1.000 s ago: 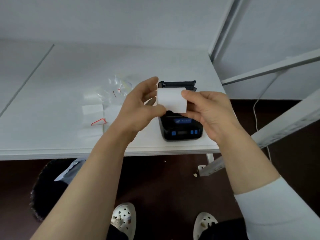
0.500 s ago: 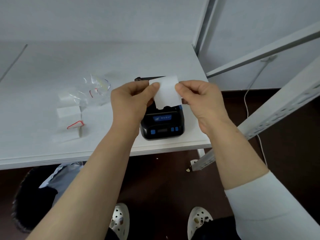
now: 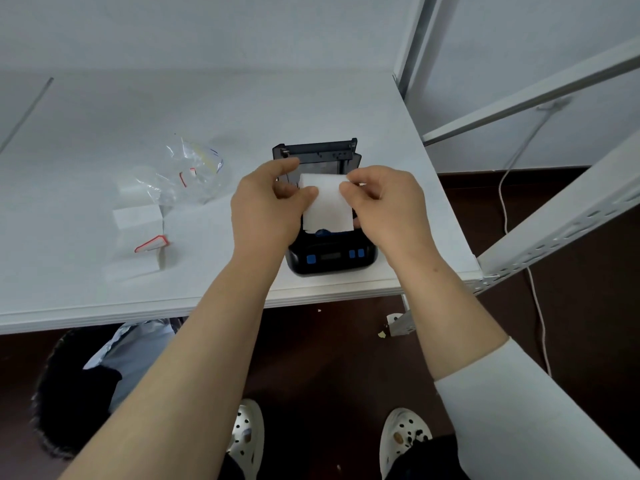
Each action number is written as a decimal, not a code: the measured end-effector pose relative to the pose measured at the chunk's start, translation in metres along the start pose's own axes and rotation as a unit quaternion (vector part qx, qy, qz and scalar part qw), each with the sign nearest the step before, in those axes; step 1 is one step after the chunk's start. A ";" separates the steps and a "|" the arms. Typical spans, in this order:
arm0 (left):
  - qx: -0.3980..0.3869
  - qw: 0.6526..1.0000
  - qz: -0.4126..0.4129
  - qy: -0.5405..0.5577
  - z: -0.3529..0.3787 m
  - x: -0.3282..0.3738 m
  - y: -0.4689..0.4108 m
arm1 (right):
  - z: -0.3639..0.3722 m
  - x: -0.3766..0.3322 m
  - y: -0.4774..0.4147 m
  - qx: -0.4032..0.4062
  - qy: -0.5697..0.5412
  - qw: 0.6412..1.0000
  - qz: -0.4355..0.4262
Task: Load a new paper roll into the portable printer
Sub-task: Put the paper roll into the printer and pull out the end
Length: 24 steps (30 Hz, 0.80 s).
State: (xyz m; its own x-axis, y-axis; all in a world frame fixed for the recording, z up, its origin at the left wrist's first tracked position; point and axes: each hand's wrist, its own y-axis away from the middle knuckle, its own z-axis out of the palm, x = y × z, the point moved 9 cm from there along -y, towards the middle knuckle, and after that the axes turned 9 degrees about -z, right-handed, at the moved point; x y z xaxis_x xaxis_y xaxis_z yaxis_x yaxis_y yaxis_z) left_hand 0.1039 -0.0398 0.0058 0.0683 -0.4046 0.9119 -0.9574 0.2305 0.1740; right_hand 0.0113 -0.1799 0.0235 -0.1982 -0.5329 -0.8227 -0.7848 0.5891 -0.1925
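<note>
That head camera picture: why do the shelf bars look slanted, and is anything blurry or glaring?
Head view: the wide-angle lens splays the shelf frame outward toward the edge; light is soft and even, no harsh glare; the paper is nearly featureless white; hands, printer and plastic bag look reasonably sharp.

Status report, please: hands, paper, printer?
Left hand and right hand pinch paper strip by its sides. Printer lid open, strip over bay. Nothing in the way.
</note>
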 end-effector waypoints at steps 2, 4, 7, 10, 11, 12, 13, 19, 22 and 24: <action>0.002 0.999 0.005 -0.046 0.001 0.000 0.000 | 0.003 -0.002 -0.001 -0.008 0.033 0.999 -0.013; 0.001 0.996 0.006 -0.088 0.002 0.000 0.001 | 0.006 -0.003 -0.003 -0.014 0.070 0.997 -0.024; 0.014 0.989 0.018 -0.146 0.004 0.002 0.004 | 0.012 -0.001 -0.006 -0.035 0.125 0.991 -0.025; 0.029 0.981 0.040 -0.188 0.006 0.003 0.005 | 0.016 -0.005 -0.007 -0.052 0.173 0.983 -0.030; 0.032 0.978 0.048 -0.200 0.007 0.004 0.006 | 0.016 -0.006 -0.006 -0.054 0.183 0.981 -0.031; 0.035 0.975 0.055 -0.212 0.008 0.006 0.006 | 0.016 -0.007 -0.006 -0.053 0.192 0.979 -0.031; 0.037 0.972 0.063 -0.224 0.010 0.007 0.007 | 0.018 -0.007 -0.005 -0.052 0.200 0.978 -0.029; -0.001 0.929 0.101 -0.355 0.023 0.014 0.014 | 0.029 -0.006 0.000 -0.116 0.255 0.959 -0.040; -0.054 0.895 0.103 -0.431 0.029 0.017 0.018 | 0.027 -0.004 0.000 -0.172 0.227 0.959 -0.015; -0.082 0.882 0.089 -0.455 0.032 0.015 0.021 | 0.028 0.001 0.001 -0.212 0.190 0.958 0.014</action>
State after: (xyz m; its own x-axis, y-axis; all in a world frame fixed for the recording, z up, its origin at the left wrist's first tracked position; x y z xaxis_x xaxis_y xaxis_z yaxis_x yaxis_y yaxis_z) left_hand 0.0759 -0.0695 0.0113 -0.4035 -0.8750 0.2675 -0.8717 0.4565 0.1783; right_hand 0.0269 -0.1629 0.0077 -0.3586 -0.7509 -0.5546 -0.9284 0.3487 0.1282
